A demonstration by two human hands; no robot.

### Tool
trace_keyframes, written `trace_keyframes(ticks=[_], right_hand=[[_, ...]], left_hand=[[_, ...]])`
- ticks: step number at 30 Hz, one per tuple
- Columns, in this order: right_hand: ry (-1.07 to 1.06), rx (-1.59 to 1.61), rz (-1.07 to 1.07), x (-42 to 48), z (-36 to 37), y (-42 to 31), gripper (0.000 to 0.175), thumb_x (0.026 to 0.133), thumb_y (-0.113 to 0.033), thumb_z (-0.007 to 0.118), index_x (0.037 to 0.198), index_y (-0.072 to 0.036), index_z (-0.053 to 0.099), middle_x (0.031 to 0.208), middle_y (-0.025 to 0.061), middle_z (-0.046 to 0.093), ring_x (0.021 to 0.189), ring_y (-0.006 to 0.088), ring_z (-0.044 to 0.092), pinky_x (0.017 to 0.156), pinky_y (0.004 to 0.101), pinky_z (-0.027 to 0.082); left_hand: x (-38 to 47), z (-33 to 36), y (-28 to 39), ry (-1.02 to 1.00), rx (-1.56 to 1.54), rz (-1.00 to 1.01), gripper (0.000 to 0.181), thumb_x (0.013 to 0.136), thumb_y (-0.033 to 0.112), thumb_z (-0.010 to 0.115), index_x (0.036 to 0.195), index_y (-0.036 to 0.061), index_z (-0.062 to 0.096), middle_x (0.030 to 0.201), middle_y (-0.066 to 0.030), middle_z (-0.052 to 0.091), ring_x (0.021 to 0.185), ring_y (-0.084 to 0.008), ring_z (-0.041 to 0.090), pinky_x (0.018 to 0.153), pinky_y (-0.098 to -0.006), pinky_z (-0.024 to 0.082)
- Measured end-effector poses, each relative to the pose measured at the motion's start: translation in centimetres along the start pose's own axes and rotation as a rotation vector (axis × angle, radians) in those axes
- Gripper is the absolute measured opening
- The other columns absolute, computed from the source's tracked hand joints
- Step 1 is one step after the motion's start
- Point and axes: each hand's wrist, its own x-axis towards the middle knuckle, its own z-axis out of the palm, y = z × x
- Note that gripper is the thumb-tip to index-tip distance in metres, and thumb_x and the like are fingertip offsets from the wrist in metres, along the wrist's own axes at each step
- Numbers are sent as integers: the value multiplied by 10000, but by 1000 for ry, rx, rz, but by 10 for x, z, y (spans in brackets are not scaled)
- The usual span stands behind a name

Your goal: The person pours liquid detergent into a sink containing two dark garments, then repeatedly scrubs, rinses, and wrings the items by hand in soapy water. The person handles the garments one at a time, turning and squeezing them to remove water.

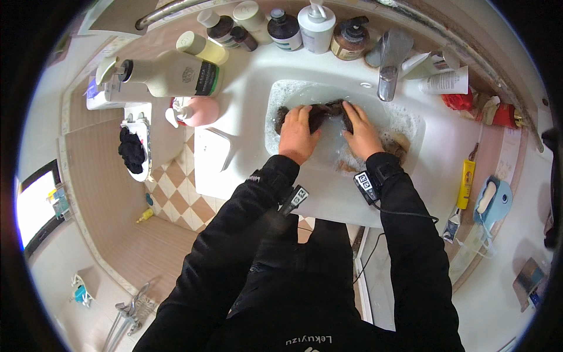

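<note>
A dark brown wet cloth item (321,115) lies bunched in the soapy water of a white washbasin (250,114). My left hand (299,134) grips its left part, fingers over the top and thumb towards the middle. My right hand (363,134) has hold of its other end, fingertips at the far side. Part of the item is hidden under both hands. Near my right wrist, a tan and brown soaked cloth (398,146) sits partly under the suds. The chrome faucet (388,75) stands beyond my right hand.
Along the back ledge stand several bottles, including a white pump bottle (316,31). A large pump bottle (176,77) and a pink one (200,111) stand left. Tubes (444,81) lie right of the faucet; a yellow tube (466,185) lies on the right edge. A metal rail (479,57) curves overhead.
</note>
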Motion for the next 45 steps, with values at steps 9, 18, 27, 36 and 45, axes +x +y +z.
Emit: trace_keyframes(ticks=[9, 18, 27, 36, 45], right_hand=[[-181, -306, -28, -8, -7, 1, 537, 837, -51, 676, 1353, -49, 525, 1453, 215, 436, 1247, 415, 524, 997, 494, 487], [-152, -24, 232, 12, 2, 28, 331, 837, -138, 691, 1130, -14, 598, 1045, 144, 614, 917, 313, 624, 726, 421, 522], [152, 1052, 244, -31, -31, -41, 283, 840, -42, 623, 1122, -30, 625, 893, 10, 616, 833, 106, 602, 733, 272, 501], [385, 533, -131, -63, 26, -106, 404, 821, -219, 809, 1142, -72, 614, 1399, 197, 425, 1287, 375, 448, 1075, 459, 395], [378, 1156, 649, 2, 1, -65, 277, 898, -145, 667, 1101, 30, 599, 1095, 111, 638, 903, 191, 632, 785, 312, 521]], left_hand=[[-2, 20, -18, -312, 524, 102, 555, 857, 130, 626, 1403, 162, 527, 1168, -136, 541, 1111, -321, 558, 866, -465, 488], [3, 12, -27, -300, 295, 65, 412, 809, 72, 614, 1220, 107, 631, 1087, -144, 643, 1024, -351, 622, 816, -438, 522], [-5, -25, 3, -297, -1157, -591, 449, 817, 75, 484, 1247, -7, 583, 1048, -126, 665, 891, -265, 670, 831, -402, 548], [-18, -6, 36, -334, -1770, -796, 556, 1072, 505, 330, 1271, 50, 580, 1189, -95, 650, 1081, -234, 636, 972, -372, 504], [-38, 11, 66, -142, -917, -530, 471, 1073, 426, 379, 1177, 19, 591, 1049, -94, 640, 843, -154, 590, 729, -316, 501]])
